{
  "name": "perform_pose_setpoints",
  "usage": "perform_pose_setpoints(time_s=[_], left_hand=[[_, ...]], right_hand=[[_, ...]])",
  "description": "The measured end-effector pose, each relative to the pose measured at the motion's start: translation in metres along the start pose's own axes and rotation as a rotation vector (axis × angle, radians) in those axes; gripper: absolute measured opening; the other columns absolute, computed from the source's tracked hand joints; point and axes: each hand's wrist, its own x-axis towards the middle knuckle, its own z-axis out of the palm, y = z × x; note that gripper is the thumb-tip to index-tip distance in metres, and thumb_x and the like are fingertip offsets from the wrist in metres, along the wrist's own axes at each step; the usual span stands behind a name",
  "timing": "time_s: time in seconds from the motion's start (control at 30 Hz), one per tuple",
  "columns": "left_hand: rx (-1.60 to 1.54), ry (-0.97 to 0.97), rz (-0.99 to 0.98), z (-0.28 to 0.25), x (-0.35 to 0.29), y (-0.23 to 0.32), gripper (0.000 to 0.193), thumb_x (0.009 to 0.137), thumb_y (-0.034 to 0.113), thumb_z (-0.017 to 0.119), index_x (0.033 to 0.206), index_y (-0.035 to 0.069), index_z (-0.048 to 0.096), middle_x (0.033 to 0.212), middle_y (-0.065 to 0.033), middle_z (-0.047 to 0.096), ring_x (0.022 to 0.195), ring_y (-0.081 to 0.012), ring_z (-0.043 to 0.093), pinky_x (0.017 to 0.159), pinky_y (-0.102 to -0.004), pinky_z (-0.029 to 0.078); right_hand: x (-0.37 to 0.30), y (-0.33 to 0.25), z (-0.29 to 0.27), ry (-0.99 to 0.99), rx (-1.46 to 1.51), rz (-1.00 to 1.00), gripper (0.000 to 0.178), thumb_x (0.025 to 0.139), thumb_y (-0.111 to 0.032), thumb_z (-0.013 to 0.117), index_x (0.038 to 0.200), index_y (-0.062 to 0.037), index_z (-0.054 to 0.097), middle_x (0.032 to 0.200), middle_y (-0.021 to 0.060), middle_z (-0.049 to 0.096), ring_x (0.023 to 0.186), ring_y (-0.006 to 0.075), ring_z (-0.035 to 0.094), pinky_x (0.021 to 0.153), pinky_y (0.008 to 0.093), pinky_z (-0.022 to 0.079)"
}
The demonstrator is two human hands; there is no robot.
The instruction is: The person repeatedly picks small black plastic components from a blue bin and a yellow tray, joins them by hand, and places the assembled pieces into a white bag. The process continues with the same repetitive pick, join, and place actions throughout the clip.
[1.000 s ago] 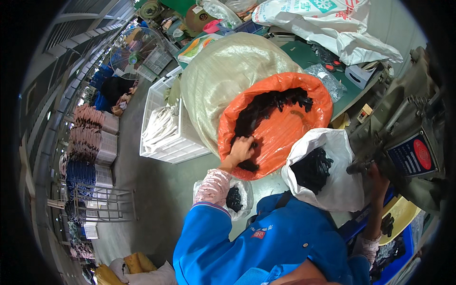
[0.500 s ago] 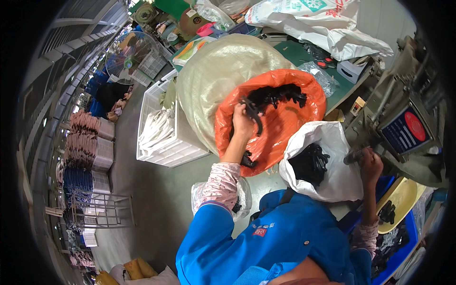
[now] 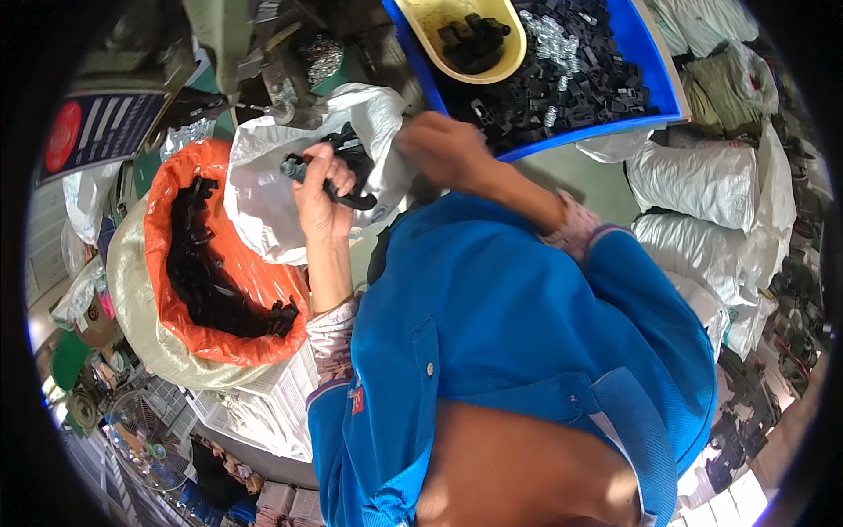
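My left hand [image 3: 323, 183] is closed round a black curved part [image 3: 353, 198], its hooked end sticking out below the fingers and a rounded end above them. It is held over the mouth of a white sack [image 3: 263, 202] that has black pieces [image 3: 348, 149] inside. Beside the sack's right rim is my right hand [image 3: 446, 151], smeared by motion; its fingers cannot be made out. Left of the sack, an orange bag [image 3: 171, 272] stands open with many black curved parts [image 3: 206, 272] in it.
A blue tray [image 3: 571, 133] holds small black parts, shiny metal pieces and a yellow tub [image 3: 520, 53]. Machinery [image 3: 219, 39] with a signboard [image 3: 97, 132] stands at upper left. Full white sacks [image 3: 694, 180] lie at right; a white crate [image 3: 285, 386] is at lower left.
The view has swung right toward the blue tray. My left hand has moved from the orange bag to over the white sack, holding a black part. My right hand has left the machine for the tray side.
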Motion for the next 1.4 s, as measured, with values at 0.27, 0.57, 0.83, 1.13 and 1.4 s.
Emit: perform_pose_setpoints(time_s=[0.27,0.57,0.83,1.13,1.4], left_hand=[[0.286,-0.190,-0.182,0.073,0.008,-0.064,0.011,0.087,0.007,0.069,0.095,0.001,0.064,0.072,-0.0052,0.060,0.055,-0.0132,0.053,0.049,-0.0247,0.038],[0.588,-0.320,-0.189,0.134,0.014,-0.114,0.041,0.084,0.009,0.075,0.121,-0.001,0.061,0.109,-0.0142,0.069,0.081,-0.0175,0.069,0.061,-0.0262,0.053],[0.649,-0.395,-0.150,0.142,0.018,-0.127,0.027,0.083,0.010,0.076,0.103,-0.003,0.064,0.091,-0.0100,0.069,0.079,-0.0171,0.068,0.060,-0.0284,0.056],[0.154,-0.240,-0.577,0.122,0.021,-0.126,0.020,0.087,0.015,0.071,0.094,-0.003,0.066,0.081,-0.0128,0.067,0.067,-0.0203,0.064,0.060,-0.0328,0.055],[0.215,-0.153,-0.339,0.116,0.019,-0.129,0.012,0.087,0.007,0.071,0.094,-0.002,0.067,0.086,-0.0120,0.069,0.076,-0.0224,0.068,0.067,-0.0323,0.056]], right_hand=[[-0.056,0.055,-0.144,-0.100,-0.620,0.661,0.026,0.085,-0.022,0.068,0.109,-0.0106,0.069,0.100,0.0153,0.064,0.091,0.0377,0.064,0.077,0.0445,0.053],[-0.057,0.063,-0.163,0.186,0.777,0.986,0.019,0.092,-0.010,0.067,0.106,0.0039,0.066,0.082,0.0041,0.066,0.066,0.0097,0.061,0.059,0.0232,0.051],[-0.046,0.044,-0.145,0.159,0.806,0.830,0.022,0.091,-0.015,0.069,0.104,0.0018,0.066,0.092,0.0075,0.068,0.082,0.0131,0.064,0.071,0.0278,0.055],[-0.047,0.035,-0.146,0.003,0.390,0.220,0.015,0.087,0.011,0.059,0.097,0.0009,0.066,0.104,0.0072,0.065,0.096,0.0170,0.063,0.081,0.0278,0.053],[-0.043,0.071,-0.144,0.116,-0.324,0.137,0.015,0.087,-0.002,0.066,0.101,-0.0014,0.070,0.106,0.0105,0.067,0.094,0.0186,0.066,0.083,0.0286,0.053]])
